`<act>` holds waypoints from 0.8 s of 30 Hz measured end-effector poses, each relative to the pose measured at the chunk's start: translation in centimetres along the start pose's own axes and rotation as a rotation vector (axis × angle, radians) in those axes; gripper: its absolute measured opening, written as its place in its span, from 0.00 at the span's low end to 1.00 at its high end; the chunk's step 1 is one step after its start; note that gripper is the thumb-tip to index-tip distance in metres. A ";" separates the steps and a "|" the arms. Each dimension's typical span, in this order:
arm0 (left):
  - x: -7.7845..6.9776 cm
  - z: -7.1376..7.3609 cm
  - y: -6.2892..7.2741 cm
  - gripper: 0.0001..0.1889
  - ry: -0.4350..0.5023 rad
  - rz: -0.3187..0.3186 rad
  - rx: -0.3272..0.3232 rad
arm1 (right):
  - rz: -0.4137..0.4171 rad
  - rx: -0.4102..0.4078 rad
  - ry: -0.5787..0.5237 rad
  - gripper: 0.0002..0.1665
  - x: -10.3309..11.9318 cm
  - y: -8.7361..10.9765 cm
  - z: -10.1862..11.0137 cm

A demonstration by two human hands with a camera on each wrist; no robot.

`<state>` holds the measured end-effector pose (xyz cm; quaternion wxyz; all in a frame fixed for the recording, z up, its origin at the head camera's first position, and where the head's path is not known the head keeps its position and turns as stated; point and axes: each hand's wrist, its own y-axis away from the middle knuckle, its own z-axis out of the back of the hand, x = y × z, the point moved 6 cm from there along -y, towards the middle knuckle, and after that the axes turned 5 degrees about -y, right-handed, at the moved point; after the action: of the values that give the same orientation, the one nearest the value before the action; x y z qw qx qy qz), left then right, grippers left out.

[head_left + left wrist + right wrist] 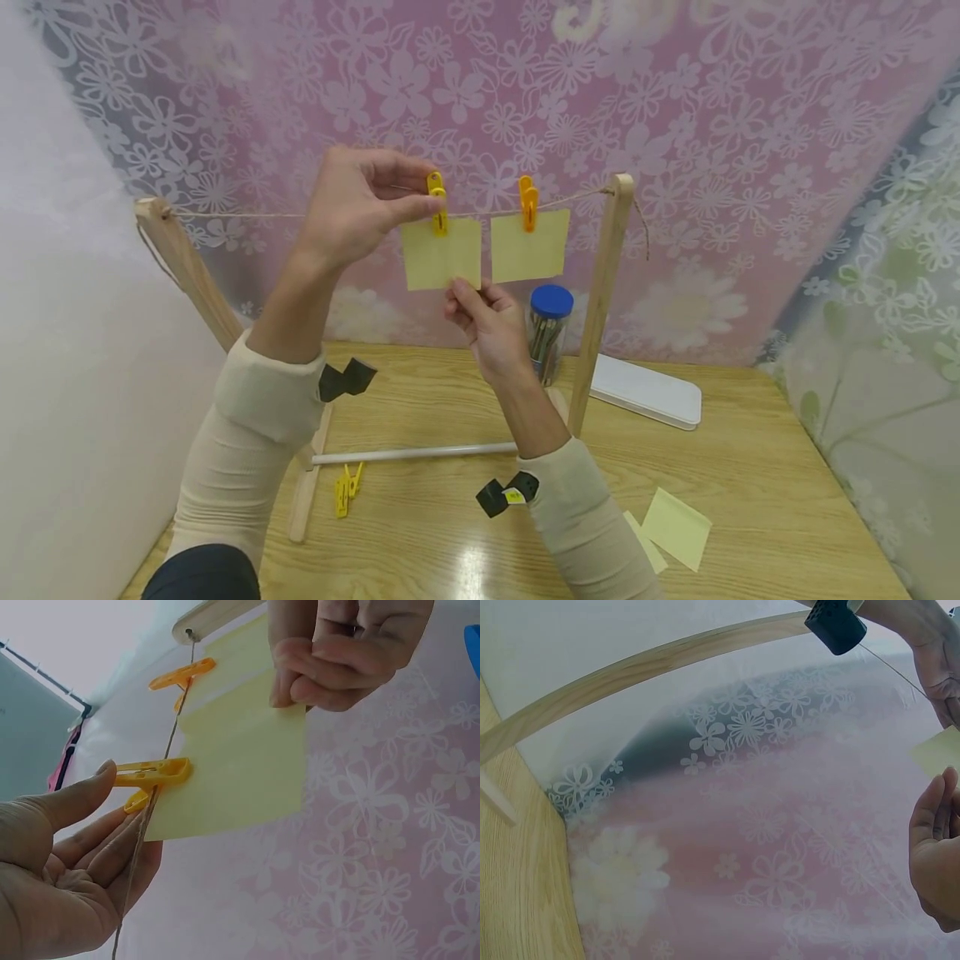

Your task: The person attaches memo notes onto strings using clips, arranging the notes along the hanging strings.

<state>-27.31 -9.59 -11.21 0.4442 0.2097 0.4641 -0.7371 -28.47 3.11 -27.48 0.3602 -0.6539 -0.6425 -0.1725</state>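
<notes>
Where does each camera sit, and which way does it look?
Head: on the head, looking forward and down at brown twine; left grip, right grip, cream fabric sleeves show.
Left wrist: worn there, facing a yellow plastic clothespin; both grips show.
Right wrist: worn there, facing a pink floral backdrop; both grips at the right edge.
Head and left wrist share two yellow paper squares.

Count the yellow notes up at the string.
2: one note at the yellow clip in the left hand, its lower edge pinched by the right hand; another note at the orange clip. None seem hidden.
</notes>
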 end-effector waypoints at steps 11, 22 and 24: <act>-0.2 0.1 0.2 0.21 -0.070 -0.011 0.045 | -0.015 0.007 -0.005 0.12 0.0 0.1 0.3; -0.1 0.3 0.5 0.21 -0.111 -0.011 0.029 | -0.009 0.036 0.058 0.13 -0.2 0.5 1.1; 0.0 0.3 0.6 0.21 -0.112 -0.007 0.032 | -0.013 0.033 0.082 0.11 -0.1 0.7 1.2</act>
<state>-26.72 -9.93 -11.36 0.4635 0.1732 0.4275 -0.7566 -28.12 3.93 -28.59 0.3958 -0.6359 -0.6345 -0.1907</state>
